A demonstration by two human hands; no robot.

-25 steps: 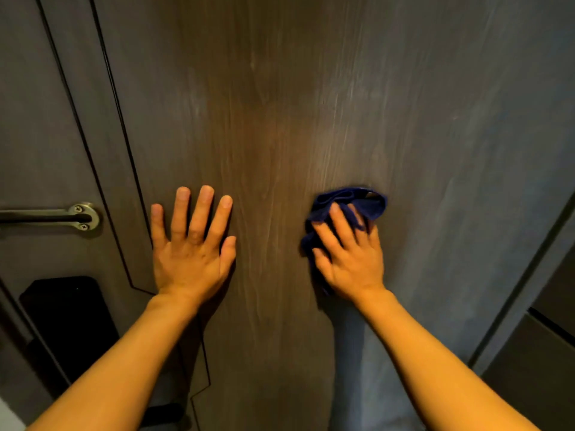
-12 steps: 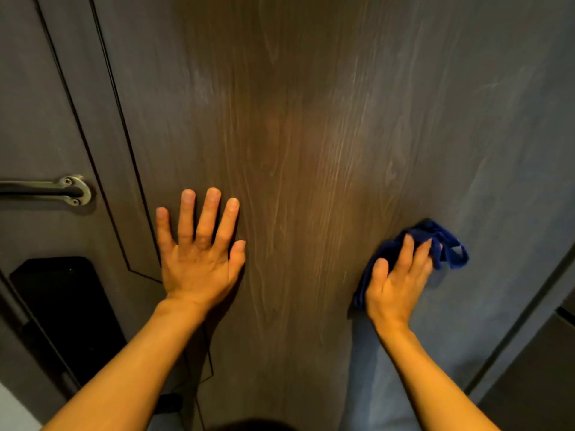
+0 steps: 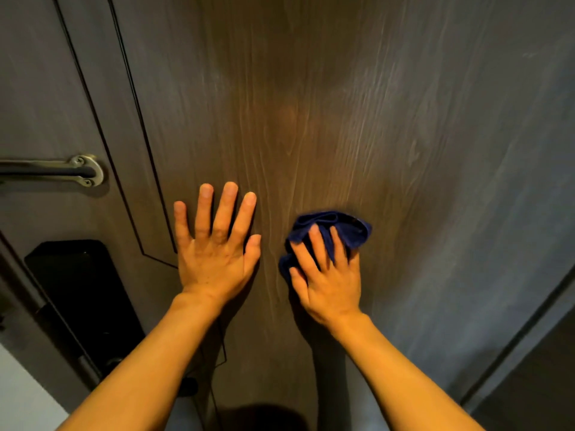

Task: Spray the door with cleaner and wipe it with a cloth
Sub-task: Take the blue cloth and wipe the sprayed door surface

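Note:
A dark wood-grain door [image 3: 311,119] fills the view. My right hand [image 3: 326,275] presses a bunched dark blue cloth [image 3: 348,227] flat against the door's middle, with the fingers spread over it. The cloth shows above and to the left of the fingers. My left hand [image 3: 214,244] lies flat on the door just left of the cloth, fingers spread and pointing up, holding nothing. No spray bottle is in view.
A metal pull handle [image 3: 71,172] is fixed at the left, with a black lock panel [image 3: 74,290] below it. Thin black inlay lines [image 3: 130,119] run down the door's left part. The door frame edge [image 3: 529,343] runs diagonally at the lower right.
My right hand has swept the cloth back left from the right side of the door toward its middle. My left hand has stayed flat in place.

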